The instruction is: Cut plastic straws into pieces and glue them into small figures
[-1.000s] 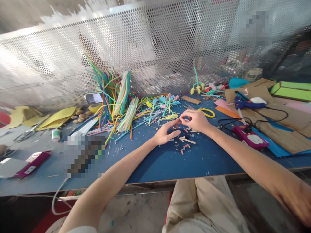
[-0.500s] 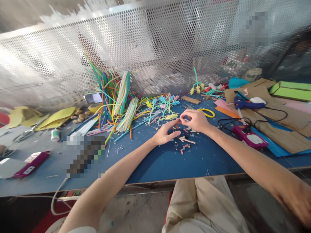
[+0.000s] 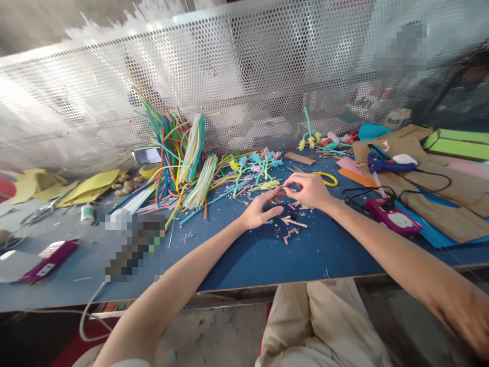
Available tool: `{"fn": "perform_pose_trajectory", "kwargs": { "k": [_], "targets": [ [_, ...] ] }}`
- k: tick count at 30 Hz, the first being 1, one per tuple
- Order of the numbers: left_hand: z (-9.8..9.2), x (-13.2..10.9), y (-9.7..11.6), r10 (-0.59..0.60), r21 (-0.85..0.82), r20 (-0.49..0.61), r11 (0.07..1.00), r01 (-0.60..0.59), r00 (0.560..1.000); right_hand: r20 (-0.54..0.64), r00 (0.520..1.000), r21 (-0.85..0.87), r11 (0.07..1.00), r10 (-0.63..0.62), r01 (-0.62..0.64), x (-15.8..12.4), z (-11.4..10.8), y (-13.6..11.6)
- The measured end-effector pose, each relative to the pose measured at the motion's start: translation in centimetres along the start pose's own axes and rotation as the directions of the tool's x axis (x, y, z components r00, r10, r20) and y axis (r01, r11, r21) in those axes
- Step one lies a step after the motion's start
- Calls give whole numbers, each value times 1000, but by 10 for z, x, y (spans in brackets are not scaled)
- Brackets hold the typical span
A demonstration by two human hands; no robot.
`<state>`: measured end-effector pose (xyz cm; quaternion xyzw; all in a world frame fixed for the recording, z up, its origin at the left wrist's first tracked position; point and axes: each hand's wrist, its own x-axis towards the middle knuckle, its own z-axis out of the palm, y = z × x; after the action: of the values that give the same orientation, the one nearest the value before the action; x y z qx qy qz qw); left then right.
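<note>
My left hand (image 3: 260,210) and my right hand (image 3: 308,188) meet fingertip to fingertip over the blue tabletop (image 3: 244,255). Both pinch a small orange piece (image 3: 281,192) between them; it is too small to name surely. Just below the hands lie several short pink and cream cut scraps (image 3: 291,224). Beyond the fingers lies a scatter of fuzzy coloured craft stems (image 3: 252,168).
A tall bundle of coloured stems (image 3: 179,153) leans on the perforated metal screen (image 3: 229,76). A blue glue gun (image 3: 385,164), yellow-handled scissors (image 3: 324,177), a magenta box (image 3: 391,214) with cables and cardboard sheets (image 3: 439,199) lie right. Yellow paper (image 3: 87,183) and another magenta box (image 3: 48,257) lie left.
Hardly anything differs: both hands stay pinched together at the same spot, with only slight finger movement and a small camera shift.
</note>
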<state>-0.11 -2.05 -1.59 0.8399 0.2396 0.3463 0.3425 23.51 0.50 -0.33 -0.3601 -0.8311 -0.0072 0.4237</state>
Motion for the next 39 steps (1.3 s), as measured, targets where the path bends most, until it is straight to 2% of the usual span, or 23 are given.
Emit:
{"fn": "perform_pose_trajectory", "kwargs": {
  "k": [17, 39],
  "targets": [
    [-1, 0, 1, 22, 26, 37, 999, -23, 999, -42, 998, -6, 999, -37, 37, 0, 1, -2],
    [-2, -1, -1, 40, 14, 31, 999, -41, 999, -52, 999, 1, 1000, -7, 7, -1, -1, -3]
  ]
}}
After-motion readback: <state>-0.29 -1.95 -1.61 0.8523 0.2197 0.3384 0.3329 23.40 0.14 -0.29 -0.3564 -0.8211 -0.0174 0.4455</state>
